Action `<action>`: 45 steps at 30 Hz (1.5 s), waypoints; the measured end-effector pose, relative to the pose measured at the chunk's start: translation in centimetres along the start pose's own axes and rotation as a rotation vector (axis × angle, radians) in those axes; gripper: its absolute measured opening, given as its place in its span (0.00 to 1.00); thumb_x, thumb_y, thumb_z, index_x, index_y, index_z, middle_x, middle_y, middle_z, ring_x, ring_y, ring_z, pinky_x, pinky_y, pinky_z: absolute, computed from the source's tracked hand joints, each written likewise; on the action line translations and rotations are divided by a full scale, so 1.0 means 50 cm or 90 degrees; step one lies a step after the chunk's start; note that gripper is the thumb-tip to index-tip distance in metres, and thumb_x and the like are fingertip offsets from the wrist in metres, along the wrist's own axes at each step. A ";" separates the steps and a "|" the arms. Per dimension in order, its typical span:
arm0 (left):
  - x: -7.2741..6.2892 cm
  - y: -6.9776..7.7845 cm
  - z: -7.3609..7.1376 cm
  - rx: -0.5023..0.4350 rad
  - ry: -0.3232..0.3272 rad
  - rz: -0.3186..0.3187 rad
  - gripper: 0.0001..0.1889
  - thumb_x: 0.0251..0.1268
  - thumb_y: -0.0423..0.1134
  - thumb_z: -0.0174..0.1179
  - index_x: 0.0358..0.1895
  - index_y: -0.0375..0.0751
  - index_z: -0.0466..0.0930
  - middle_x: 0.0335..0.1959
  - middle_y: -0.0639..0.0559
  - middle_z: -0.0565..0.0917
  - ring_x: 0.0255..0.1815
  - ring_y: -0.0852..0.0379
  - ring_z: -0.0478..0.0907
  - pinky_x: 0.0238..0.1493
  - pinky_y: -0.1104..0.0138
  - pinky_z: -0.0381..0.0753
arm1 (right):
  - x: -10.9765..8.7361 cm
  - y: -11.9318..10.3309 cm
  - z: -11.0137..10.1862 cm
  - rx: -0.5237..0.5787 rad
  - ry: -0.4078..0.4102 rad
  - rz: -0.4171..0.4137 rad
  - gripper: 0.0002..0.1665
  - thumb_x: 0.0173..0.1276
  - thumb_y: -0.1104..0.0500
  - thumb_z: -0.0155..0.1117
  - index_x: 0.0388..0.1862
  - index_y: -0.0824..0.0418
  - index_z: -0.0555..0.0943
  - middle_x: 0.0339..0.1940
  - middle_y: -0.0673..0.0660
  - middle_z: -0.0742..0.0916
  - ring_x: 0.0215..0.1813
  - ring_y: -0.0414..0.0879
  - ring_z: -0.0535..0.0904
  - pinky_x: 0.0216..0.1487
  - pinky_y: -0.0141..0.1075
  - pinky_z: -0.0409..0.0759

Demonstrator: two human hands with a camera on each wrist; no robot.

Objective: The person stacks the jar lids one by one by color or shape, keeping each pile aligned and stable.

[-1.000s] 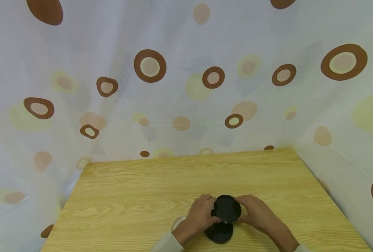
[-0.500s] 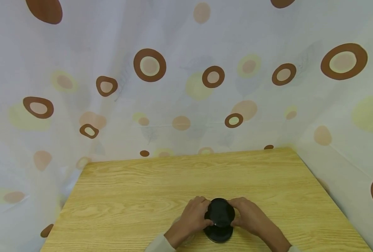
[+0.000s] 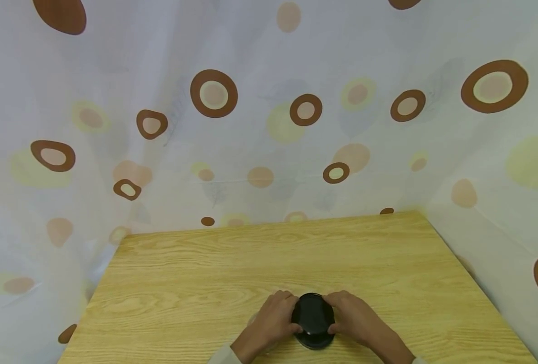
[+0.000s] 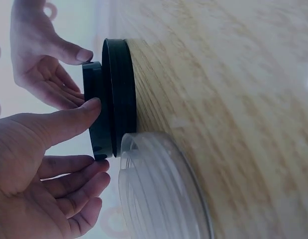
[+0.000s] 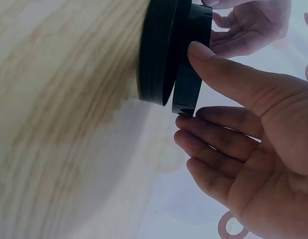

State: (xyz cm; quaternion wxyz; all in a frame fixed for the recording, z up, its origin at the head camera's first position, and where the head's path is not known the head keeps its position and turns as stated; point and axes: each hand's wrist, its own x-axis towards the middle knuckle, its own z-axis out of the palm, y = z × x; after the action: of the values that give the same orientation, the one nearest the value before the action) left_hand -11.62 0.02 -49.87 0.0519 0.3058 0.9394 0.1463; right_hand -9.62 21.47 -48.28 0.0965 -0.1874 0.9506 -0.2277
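Note:
A smaller round black lid-like piece (image 3: 313, 312) is held between both hands, low over a wider round black piece (image 3: 314, 344) on the table. My left hand (image 3: 274, 317) pinches its left side, thumb at the near rim and fingers at the far rim. From the other side my right hand (image 3: 354, 319) pinches the same piece in the same way. Both wrist views show the small piece (image 4: 96, 129) slightly tilted, right at the face of the wider piece (image 4: 125, 94). Beside my left hand lies a clear ridged round plastic cover (image 4: 158, 191), mostly hidden by that hand in the head view.
The wood-grain table (image 3: 205, 273) extends beyond the hands to a patterned curtain (image 3: 250, 141) at the back. More of this curtain hangs along the left and right edges.
Both hands have brought the smaller black piece down and slightly left, toward me, so it now covers most of the wider piece. The wider piece has stayed in place.

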 end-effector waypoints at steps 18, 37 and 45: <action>-0.020 0.011 0.005 0.050 0.003 0.020 0.26 0.46 0.52 0.73 0.49 0.44 0.80 0.44 0.56 0.81 0.45 0.60 0.75 0.47 0.68 0.75 | -0.010 -0.005 0.018 -0.048 0.009 -0.017 0.36 0.38 0.58 0.82 0.49 0.68 0.81 0.45 0.59 0.86 0.48 0.55 0.81 0.48 0.48 0.80; -0.024 0.000 0.010 0.079 0.030 0.032 0.24 0.45 0.53 0.73 0.44 0.46 0.81 0.40 0.59 0.80 0.42 0.62 0.74 0.42 0.70 0.74 | -0.004 -0.001 0.013 -0.048 0.000 -0.017 0.36 0.40 0.57 0.81 0.49 0.69 0.81 0.46 0.60 0.86 0.50 0.56 0.80 0.50 0.49 0.80; -0.035 -0.026 -0.005 0.005 0.050 0.021 0.22 0.56 0.51 0.67 0.50 0.42 0.80 0.47 0.53 0.83 0.49 0.57 0.79 0.49 0.64 0.78 | 0.001 -0.001 -0.002 -0.033 0.018 -0.016 0.30 0.51 0.56 0.76 0.51 0.68 0.80 0.49 0.62 0.85 0.52 0.58 0.80 0.50 0.51 0.79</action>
State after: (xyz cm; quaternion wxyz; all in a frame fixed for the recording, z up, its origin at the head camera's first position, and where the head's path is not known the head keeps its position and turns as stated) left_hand -10.97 -2.06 -50.00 0.0117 0.3154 0.9361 0.1555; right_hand -9.67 21.48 -48.18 0.0750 -0.1986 0.9551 -0.2067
